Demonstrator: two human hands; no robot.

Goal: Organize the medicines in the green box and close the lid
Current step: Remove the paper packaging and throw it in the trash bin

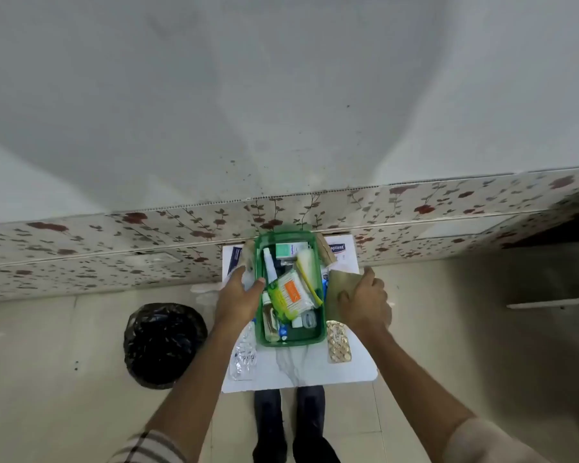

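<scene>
A green box (pixel 321 334) stands open on a small white table (pixel 301 372), filled with several medicines: a white tube (pixel 268 265), a cotton-bud pack (pixel 290 295) with an orange label, a mint carton (pixel 284 250) and small bottles. My left hand (pixel 238 297) rests on the box's left rim, thumb over the edge, fingers apart. My right hand (pixel 365 302) grips a flat olive-brown packet (pixel 340 289) just right of the box. A gold blister strip (pixel 338 342) lies by the box's near right corner. Clear blister strips (pixel 244 357) lie at the near left.
A bin lined with a black bag (pixel 164 342) stands on the floor to the left of the table. A white carton with blue print (pixel 336 248) lies behind the box on the right. A floral-tiled wall (pixel 114 248) runs behind. My feet show under the table's near edge.
</scene>
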